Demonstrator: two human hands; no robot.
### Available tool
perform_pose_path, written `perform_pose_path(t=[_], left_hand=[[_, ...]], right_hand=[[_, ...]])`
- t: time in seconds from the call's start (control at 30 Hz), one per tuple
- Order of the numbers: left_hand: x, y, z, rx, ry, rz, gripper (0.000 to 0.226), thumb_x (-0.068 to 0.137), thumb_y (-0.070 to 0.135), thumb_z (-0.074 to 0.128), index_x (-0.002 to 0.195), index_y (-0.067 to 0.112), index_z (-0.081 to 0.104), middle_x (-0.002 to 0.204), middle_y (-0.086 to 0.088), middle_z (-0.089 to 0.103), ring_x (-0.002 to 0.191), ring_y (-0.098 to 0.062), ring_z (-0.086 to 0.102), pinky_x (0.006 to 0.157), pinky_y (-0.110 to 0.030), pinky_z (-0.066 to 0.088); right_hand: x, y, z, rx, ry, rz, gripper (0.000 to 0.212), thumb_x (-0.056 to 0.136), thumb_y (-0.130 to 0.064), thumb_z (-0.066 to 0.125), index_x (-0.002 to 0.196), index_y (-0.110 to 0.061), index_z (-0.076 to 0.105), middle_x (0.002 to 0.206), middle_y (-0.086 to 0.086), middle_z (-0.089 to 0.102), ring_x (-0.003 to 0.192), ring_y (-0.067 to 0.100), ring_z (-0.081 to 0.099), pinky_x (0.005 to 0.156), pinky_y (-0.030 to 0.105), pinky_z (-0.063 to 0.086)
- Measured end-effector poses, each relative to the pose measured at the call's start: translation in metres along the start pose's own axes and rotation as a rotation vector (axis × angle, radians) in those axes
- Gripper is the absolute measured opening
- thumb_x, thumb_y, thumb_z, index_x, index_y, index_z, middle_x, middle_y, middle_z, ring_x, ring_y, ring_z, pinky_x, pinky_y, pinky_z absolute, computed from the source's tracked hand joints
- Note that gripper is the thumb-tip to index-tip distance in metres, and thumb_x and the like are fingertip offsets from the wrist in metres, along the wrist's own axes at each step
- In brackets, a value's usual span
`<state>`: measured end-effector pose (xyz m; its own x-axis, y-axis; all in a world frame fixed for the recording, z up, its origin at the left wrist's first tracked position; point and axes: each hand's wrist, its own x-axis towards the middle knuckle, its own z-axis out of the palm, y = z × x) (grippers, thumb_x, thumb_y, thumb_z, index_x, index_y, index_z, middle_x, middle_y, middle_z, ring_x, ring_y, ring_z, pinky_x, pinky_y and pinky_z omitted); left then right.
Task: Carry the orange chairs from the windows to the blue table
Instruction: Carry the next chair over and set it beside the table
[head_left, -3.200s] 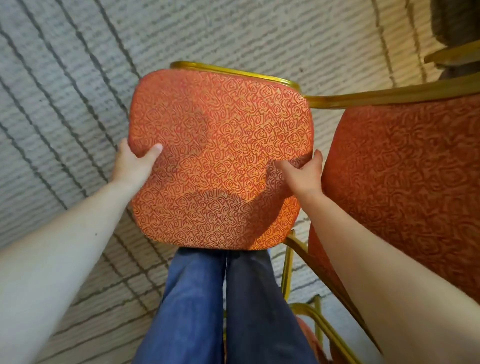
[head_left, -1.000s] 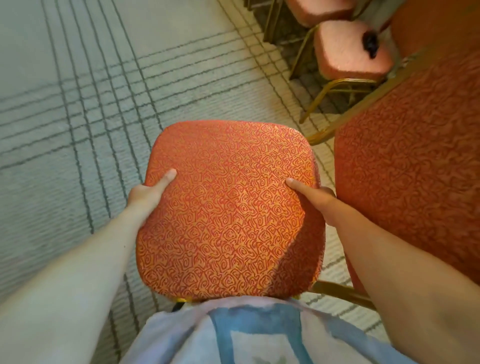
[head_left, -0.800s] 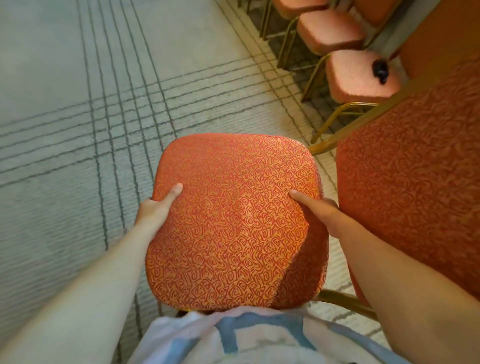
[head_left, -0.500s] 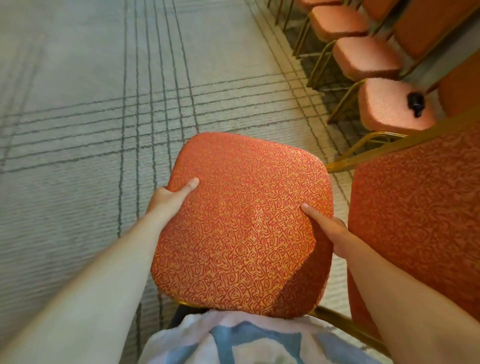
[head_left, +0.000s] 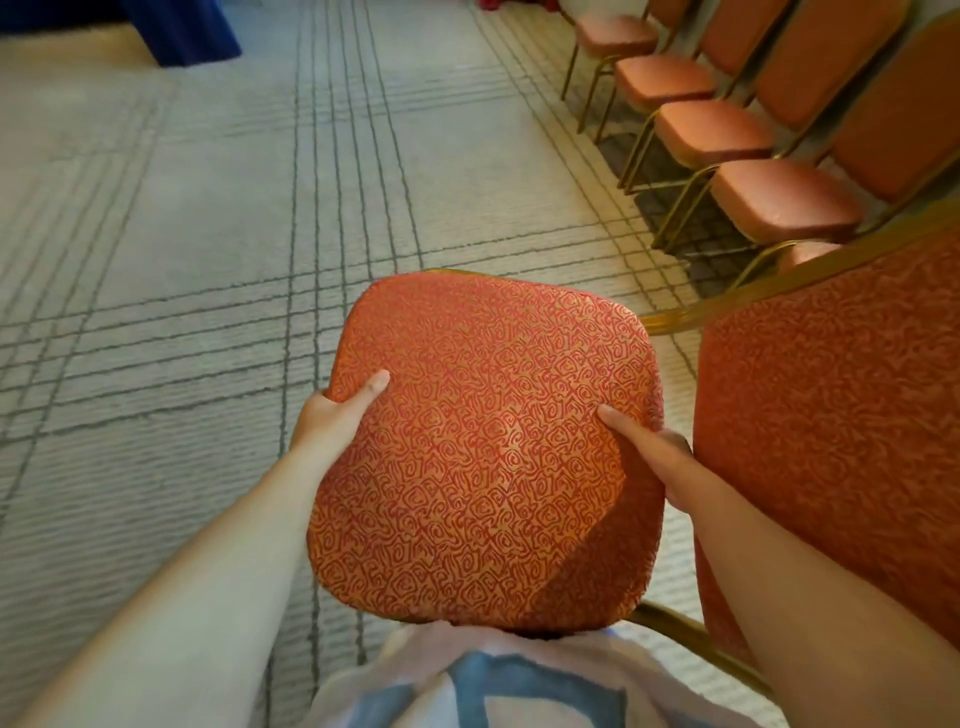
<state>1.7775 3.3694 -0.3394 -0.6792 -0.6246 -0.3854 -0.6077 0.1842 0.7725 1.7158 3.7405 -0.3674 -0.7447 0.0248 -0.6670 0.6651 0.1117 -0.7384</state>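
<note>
Seat of orange chair (head_left: 483, 452) hides fingers of left hand (head_left: 326, 426) and right hand (head_left: 657, 460).

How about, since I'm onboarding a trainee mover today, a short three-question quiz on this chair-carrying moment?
1. True or false: the left hand and right hand both grip the carried chair seat at its side edges.
2. Where in view is the blue table? A far upper left; B lower right; C directly under the seat.
3. Fill in: the row of parked chairs stands on the person's ____ side.
Key: 1 true; 2 A; 3 right.
</note>
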Motion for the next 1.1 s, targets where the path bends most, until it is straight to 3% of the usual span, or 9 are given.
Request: perform_pose_path(t=[0.17, 0.37, 0.53, 0.67, 0.77, 0.87, 0.93, 1.0, 1.1], left_hand=[[0.057, 0.034, -0.019, -0.053, 0.04, 0.013, 0.09, 0.038, 0.092, 0.061, 0.095, 0.023, 0.066, 0.087, 0.003, 0.065, 0.078, -0.018, 0.06, 0.075, -0.028, 0.043], [0.147, 0.06, -0.016, -0.09, 0.074, -0.03, 0.063, 0.047, 0.084, 0.068, 0.068, 0.025, 0.062, 0.061, 0.022, 0.057, 0.06, 0.002, 0.052, 0.057, -0.019, 0.039], [0.246, 0.104, -0.005, -0.095, 0.116, -0.036, 0.06, 0.053, 0.082, 0.067, 0.075, 0.026, 0.062, 0.079, 0.008, 0.062, 0.069, -0.011, 0.056, 0.073, -0.026, 0.04], [0.324, 0.153, 0.005, -0.127, 0.123, -0.078, 0.07, 0.052, 0.081, 0.067, 0.088, 0.022, 0.066, 0.088, 0.0, 0.064, 0.072, -0.014, 0.059, 0.071, -0.027, 0.043], [0.362, 0.168, 0.014, -0.165, 0.122, -0.118, 0.074, 0.059, 0.073, 0.071, 0.106, 0.015, 0.068, 0.096, -0.003, 0.065, 0.083, -0.018, 0.06, 0.08, -0.029, 0.044], [0.41, 0.191, 0.011, -0.165, 0.147, -0.147, 0.067, 0.057, 0.075, 0.07, 0.094, 0.019, 0.07, 0.089, 0.001, 0.065, 0.074, -0.014, 0.057, 0.078, -0.026, 0.041], [0.439, 0.203, 0.003, -0.156, 0.165, -0.18, 0.075, 0.049, 0.081, 0.068, 0.092, 0.02, 0.069, 0.089, 0.0, 0.066, 0.078, -0.017, 0.06, 0.078, -0.027, 0.043], [0.473, 0.21, -0.005, -0.157, 0.163, -0.211, 0.088, 0.04, 0.088, 0.065, 0.094, 0.019, 0.07, 0.093, -0.003, 0.068, 0.083, -0.02, 0.062, 0.079, -0.029, 0.045], [0.532, 0.22, -0.015, -0.135, 0.152, -0.222, 0.104, 0.038, 0.09, 0.064, 0.107, 0.012, 0.069, 0.103, -0.008, 0.069, 0.093, -0.025, 0.064, 0.085, -0.033, 0.048]], right_hand=[[0.036, -0.064, 0.042, -0.038, -0.001, -0.05, 0.057, 0.058, -0.054, 0.087, 0.099, -0.02, 0.07, 0.083, -0.001, 0.076, 0.076, 0.016, 0.073, 0.063, 0.025, 0.054], [0.11, -0.133, 0.091, -0.074, -0.038, -0.041, 0.052, 0.059, -0.052, 0.087, 0.095, -0.018, 0.071, 0.073, -0.003, 0.076, 0.063, 0.012, 0.073, 0.047, 0.018, 0.051], [0.201, -0.211, 0.137, -0.133, -0.075, -0.049, 0.059, 0.058, -0.052, 0.088, 0.103, -0.018, 0.071, 0.083, 0.0, 0.077, 0.075, 0.017, 0.074, 0.06, 0.024, 0.054], [0.268, -0.295, 0.165, -0.186, -0.121, -0.048, 0.068, 0.057, -0.055, 0.087, 0.111, -0.017, 0.069, 0.089, 0.001, 0.076, 0.08, 0.018, 0.073, 0.063, 0.026, 0.054], [0.307, -0.329, 0.178, -0.223, -0.152, -0.026, 0.087, 0.052, -0.059, 0.087, 0.123, -0.013, 0.065, 0.104, 0.006, 0.074, 0.093, 0.024, 0.07, 0.083, 0.036, 0.056], [0.345, -0.368, 0.21, -0.255, -0.182, 0.005, 0.1, 0.046, -0.062, 0.086, 0.129, -0.013, 0.061, 0.114, 0.008, 0.07, 0.1, 0.027, 0.067, 0.092, 0.041, 0.053], [0.368, -0.386, 0.234, -0.255, -0.207, 0.031, 0.1, 0.048, -0.061, 0.086, 0.131, -0.012, 0.06, 0.116, 0.009, 0.069, 0.103, 0.029, 0.066, 0.096, 0.043, 0.052], [0.392, -0.401, 0.26, -0.255, -0.212, 0.047, 0.096, 0.053, -0.06, 0.086, 0.132, -0.012, 0.059, 0.117, 0.01, 0.069, 0.103, 0.029, 0.066, 0.095, 0.043, 0.052], [0.431, -0.428, 0.301, -0.247, -0.23, 0.07, 0.092, 0.056, -0.057, 0.085, 0.131, -0.012, 0.057, 0.109, 0.006, 0.069, 0.096, 0.026, 0.065, 0.078, 0.037, 0.053]])
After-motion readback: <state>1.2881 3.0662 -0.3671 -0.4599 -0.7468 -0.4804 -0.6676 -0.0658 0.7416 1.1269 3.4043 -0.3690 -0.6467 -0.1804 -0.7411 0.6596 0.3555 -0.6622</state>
